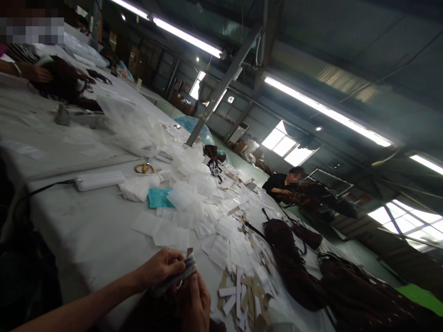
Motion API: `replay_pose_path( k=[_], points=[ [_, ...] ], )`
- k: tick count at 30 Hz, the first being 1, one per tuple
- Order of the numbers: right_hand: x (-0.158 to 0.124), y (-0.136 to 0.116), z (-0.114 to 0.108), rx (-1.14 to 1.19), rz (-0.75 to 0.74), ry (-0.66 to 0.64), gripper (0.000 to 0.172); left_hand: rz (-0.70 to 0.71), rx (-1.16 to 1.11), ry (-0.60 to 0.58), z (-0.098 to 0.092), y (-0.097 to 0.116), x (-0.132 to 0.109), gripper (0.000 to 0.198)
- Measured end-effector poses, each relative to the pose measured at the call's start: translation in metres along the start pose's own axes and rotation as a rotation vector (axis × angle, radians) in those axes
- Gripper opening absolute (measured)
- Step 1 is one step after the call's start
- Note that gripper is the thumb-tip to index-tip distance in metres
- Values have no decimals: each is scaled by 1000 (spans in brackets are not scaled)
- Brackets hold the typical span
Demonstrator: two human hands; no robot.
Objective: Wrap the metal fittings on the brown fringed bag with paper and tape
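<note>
My left hand (168, 266) is closed, thumb on top, around a small strip wrapped in whitish paper (189, 263). A short brown-grey end sticks out above the wrapping. Just below, my right hand (196, 295) pinches the lower edge of the same wrapped strip, fingers close to the left hand's. Dark material lies beneath both hands, too dim to make out. Near the right hand, loose brown and white strips (242, 295) are heaped on the white table (93, 230). Thin white sheets (173, 230) are scattered just beyond the left hand.
Scissors with orange handles (144, 168), a white power strip (100, 180) and a teal packet (160, 198) lie on the table. Dark brown bags (290, 258) stand to the right. Co-workers handle brown items at far left and across the table. A pole (221, 87) rises behind.
</note>
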State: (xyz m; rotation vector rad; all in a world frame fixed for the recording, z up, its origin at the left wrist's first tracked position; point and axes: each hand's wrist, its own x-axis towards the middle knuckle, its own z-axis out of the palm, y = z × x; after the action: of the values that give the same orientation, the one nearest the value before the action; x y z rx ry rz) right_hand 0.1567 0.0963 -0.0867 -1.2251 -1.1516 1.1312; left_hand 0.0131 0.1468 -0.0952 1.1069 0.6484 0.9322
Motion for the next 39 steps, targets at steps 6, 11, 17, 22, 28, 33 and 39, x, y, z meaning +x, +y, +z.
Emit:
replay_pose_path(
  k=[6,11,17,22,28,33,39],
  points=[
    [-3,-5,4,290,229,-59,53,25,84,-35,6,2,-1,36],
    [-1,6,14,509,219,60,40,40,142,-16,18,13,-4,29],
    [-5,5,16,630,255,122,40,93,250,74,29,24,-7,20],
    [-4,11,13,615,256,171,39,96,340,148,33,23,-8,18],
    [2,14,14,607,209,167,42,58,367,233,30,16,-5,17],
    [7,1,11,513,278,55,51,133,269,61,27,15,-3,22],
    [8,0,12,367,239,92,52,118,358,-106,22,13,-5,21]
  ],
)
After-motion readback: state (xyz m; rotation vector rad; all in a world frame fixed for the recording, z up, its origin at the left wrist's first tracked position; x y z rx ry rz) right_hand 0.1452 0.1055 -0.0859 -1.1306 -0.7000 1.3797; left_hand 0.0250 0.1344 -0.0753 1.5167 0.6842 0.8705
